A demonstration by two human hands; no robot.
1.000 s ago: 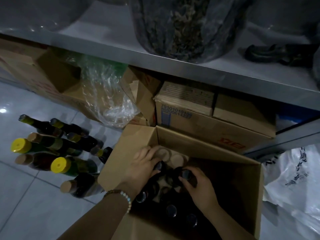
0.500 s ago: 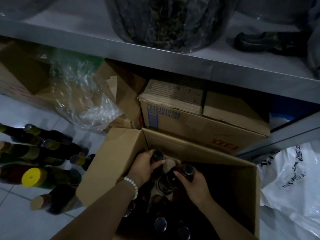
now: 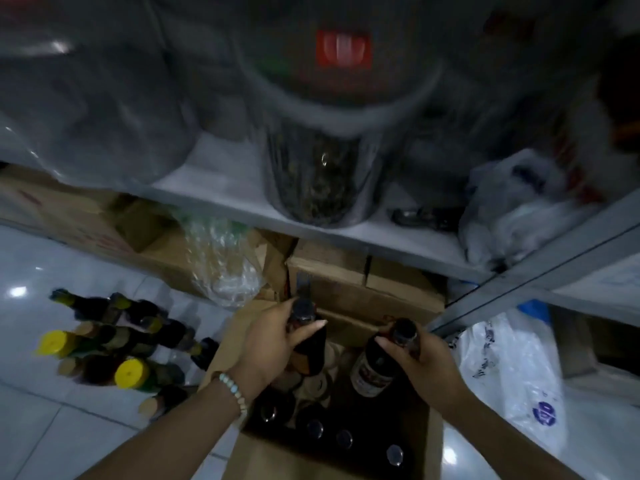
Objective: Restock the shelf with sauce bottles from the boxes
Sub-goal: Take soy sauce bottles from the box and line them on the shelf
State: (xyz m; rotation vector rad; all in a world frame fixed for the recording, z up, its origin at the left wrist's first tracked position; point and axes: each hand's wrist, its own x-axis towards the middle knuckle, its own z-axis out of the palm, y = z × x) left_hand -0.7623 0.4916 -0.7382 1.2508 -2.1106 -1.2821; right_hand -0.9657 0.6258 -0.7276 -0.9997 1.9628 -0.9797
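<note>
Sauce is leaving the open box (image 3: 270, 460) two bottles at a time. The left hand (image 3: 268, 348) is gripping the first bottle (image 3: 308, 351) by its neck just under the cap. Its fingers (image 3: 310, 329) are wrapping round the glass, and the bottle is hanging over the box's far left corner. The right hand (image 3: 427, 368) is clasping the second bottle (image 3: 375, 370) the same way over the box's far right side, with the pale label showing below the grip. The neck is probably the only part to be had while the bottles are standing packed shoulder to shoulder. Holding there is also leaving each base free for setting down upright.

More capped bottles (image 3: 313, 427) are waiting in the near half of the box. Left of the box, a cluster of floor bottles (image 3: 104, 341), two with yellow caps, is lying on the tiles. Beyond and above the box, the shelf (image 3: 221, 181) is carrying a large jar (image 3: 317, 178). That part of the view is smearing badly, so I cannot tell where a free spot lies. Right of the box, a white plastic bag (image 3: 516, 375) is slumping on the floor.

Half a second ago both bottles were sitting low in the box with the hands closing on their tops. Now they are riding well above their neighbours, seemingly almost clear. The head is also tipping upward, bringing far more of the shelf into sight.
</note>
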